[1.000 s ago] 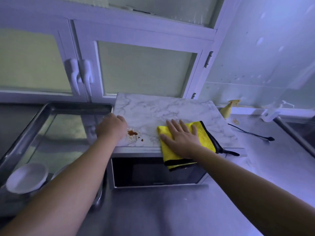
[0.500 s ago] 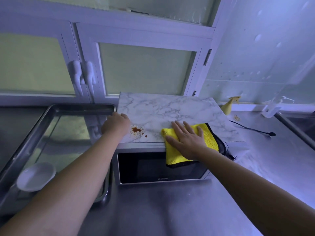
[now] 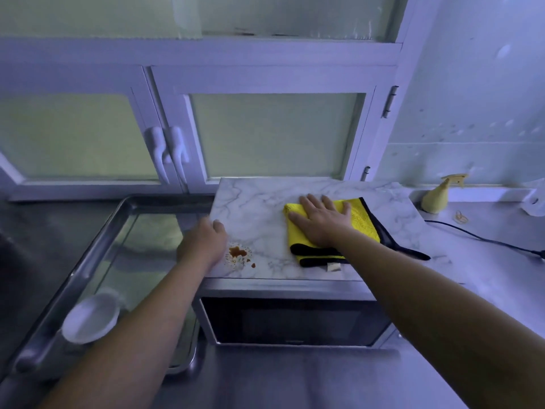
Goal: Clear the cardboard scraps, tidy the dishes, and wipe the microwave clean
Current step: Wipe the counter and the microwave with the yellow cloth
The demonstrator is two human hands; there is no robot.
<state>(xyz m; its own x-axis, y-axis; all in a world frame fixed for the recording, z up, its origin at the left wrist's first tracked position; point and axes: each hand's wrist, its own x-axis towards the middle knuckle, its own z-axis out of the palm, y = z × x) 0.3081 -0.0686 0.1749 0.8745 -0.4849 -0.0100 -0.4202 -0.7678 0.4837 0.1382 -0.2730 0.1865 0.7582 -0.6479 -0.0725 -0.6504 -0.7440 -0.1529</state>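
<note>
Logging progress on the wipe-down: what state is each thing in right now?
microwave: door shut, brown stain unwiped on top.
yellow cloth: folded, flat on the microwave top.
right hand: flat, pressing the yellow cloth.
left hand: gripping the top's left edge.
cabinet doors: shut.
spray bottle: upright.
white bowl: lying in the tray.

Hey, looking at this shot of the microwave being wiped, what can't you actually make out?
Head view, the only one:
Fingertips of the left hand: hidden past the left edge of the microwave.
Middle of the yellow cloth: covered by the right hand.
Door lettering: too small.
End of the cable: cut off by the right edge.
White bowl: blurred, contents unclear.
</note>
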